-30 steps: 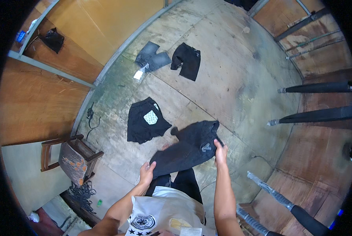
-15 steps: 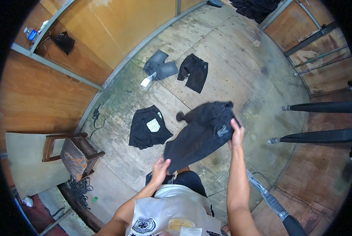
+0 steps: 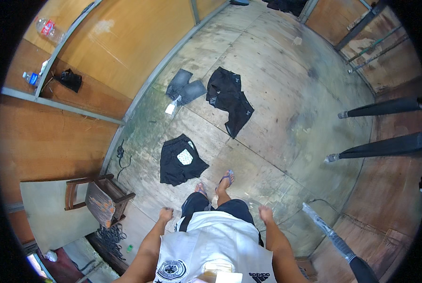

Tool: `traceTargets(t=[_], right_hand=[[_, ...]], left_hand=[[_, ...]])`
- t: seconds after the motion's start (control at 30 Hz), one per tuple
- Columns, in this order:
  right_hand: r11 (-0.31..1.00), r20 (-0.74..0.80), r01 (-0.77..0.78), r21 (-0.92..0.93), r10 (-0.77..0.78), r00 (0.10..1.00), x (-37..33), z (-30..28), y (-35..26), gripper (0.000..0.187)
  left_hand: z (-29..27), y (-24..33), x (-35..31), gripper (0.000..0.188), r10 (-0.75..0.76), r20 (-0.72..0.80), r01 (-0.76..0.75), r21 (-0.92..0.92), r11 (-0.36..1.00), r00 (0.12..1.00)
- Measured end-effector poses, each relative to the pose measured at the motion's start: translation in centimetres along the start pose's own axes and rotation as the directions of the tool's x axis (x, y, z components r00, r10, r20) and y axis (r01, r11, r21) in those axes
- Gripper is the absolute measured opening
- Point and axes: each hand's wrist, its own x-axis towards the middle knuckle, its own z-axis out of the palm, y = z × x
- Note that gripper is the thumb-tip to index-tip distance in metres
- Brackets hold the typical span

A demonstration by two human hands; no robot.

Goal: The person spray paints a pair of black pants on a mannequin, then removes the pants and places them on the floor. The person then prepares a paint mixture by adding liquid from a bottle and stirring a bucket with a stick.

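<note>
Both my hands hang empty at my sides with fingers curled in, my left hand near my left thigh and my right hand to the right of my shorts. Ahead on the floor lie black shorts with a light patterned patch; they are nearest to my left hand. Farther off, a second pair of black shorts touches or overlaps a third black pair. Left of these are grey denim shorts with a white tag.
A wooden chair stands at left by a pale board and a dark cord tangle. Two dark padded bars jut in from the right wall; a plastic-wrapped pole is at lower right. Bottles sit on the wall frame.
The black shorts both hands held have been let go and now lie on the floor by the far black pair. My hands have dropped to my sides, and the view has shifted.
</note>
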Motion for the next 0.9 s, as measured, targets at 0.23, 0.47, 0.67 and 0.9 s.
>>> traceTargets(t=[0.23, 0.47, 0.67, 0.9], right_hand=[[0.365, 0.536, -0.742, 0.562, 0.523, 0.663, -11.0, 2.5, 0.7, 0.027], [0.109, 0.181, -0.272, 0.956, 0.508, 0.842, -8.6, -1.9, -4.9, 0.029], [0.100, -0.097, 0.043, 0.994, 0.638, 0.764, -16.2, -0.1, -14.3, 0.027], [0.237, -0.288, 0.213, 0.948, 0.925, 0.249, -35.7, 3.7, -24.4, 0.027]], left_hand=[[-3.6, 0.0, -1.7, 0.023, -0.117, 0.088, 0.120, -0.020, 0.993, 0.989], [-1.6, 11.1, 0.2, 0.025, 0.502, 0.235, -0.539, 0.130, 0.832, 0.832], [-6.4, 18.0, 2.7, 0.026, 0.587, 0.463, -0.697, 0.098, 0.710, 0.664], [-8.6, 21.7, 5.8, 0.025, 0.259, 0.763, -0.789, 0.485, 0.377, 0.592]])
